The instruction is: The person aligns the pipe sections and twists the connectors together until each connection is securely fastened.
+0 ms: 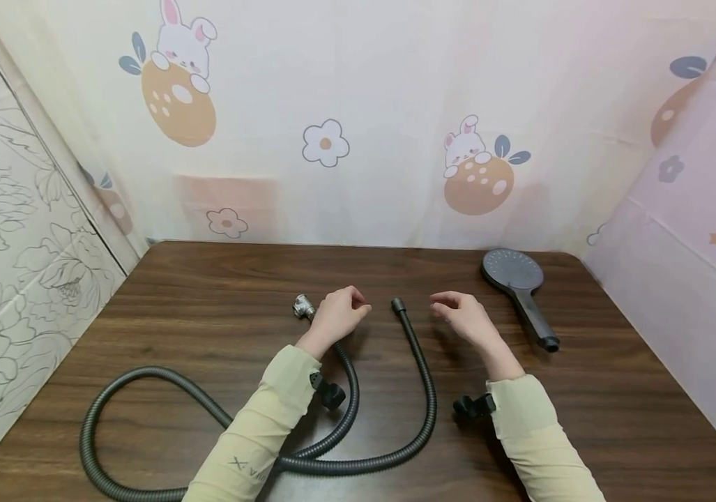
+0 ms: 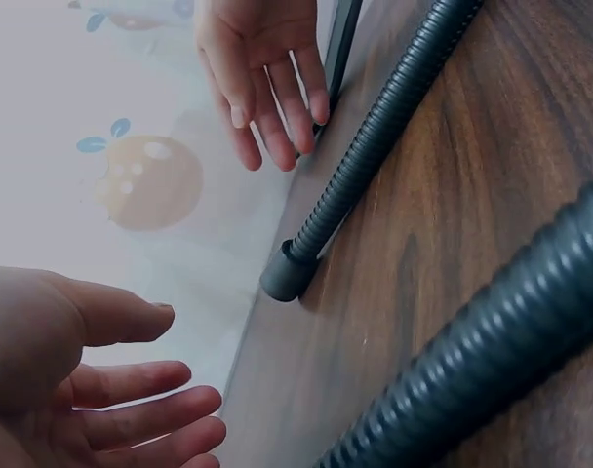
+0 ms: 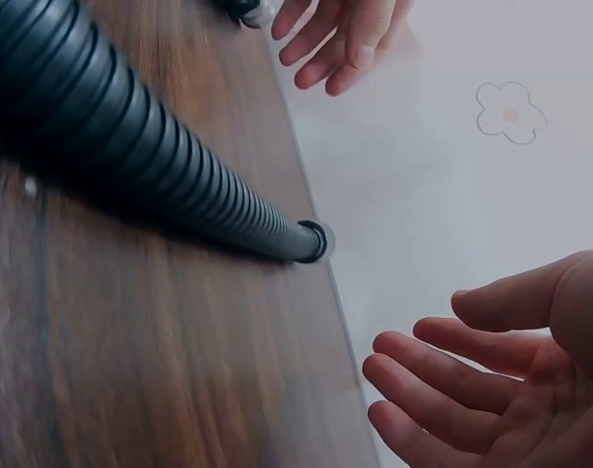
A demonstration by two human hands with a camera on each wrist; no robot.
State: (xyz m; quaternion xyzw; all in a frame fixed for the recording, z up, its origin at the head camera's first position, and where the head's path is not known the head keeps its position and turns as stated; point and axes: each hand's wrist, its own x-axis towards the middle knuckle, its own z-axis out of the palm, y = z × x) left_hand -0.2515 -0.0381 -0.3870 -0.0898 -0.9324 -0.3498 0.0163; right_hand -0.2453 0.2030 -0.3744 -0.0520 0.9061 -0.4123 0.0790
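A dark ribbed shower hose (image 1: 429, 390) lies looped on the wooden table. Its black end fitting (image 1: 398, 305) points to the back, between my two hands. My left hand (image 1: 339, 314) hovers left of that fitting, fingers relaxed and holding nothing; in the left wrist view its fingers (image 2: 145, 419) are spread a little. To the right of the fitting is my right hand (image 1: 466, 317), also without anything in it, its fingers (image 3: 453, 385) loosely extended. Just left of my left hand sits the hose's silver connector (image 1: 302, 307). A grey shower head (image 1: 514, 272) lies face up beyond my right hand.
The brown table (image 1: 615, 418) ends at a printed curtain (image 1: 389, 139) along the back. Another curtain (image 1: 696, 209) hangs on the right, and a flower-patterned panel (image 1: 25, 244) stands on the left. A large hose loop (image 1: 90, 425) spreads over the front left.
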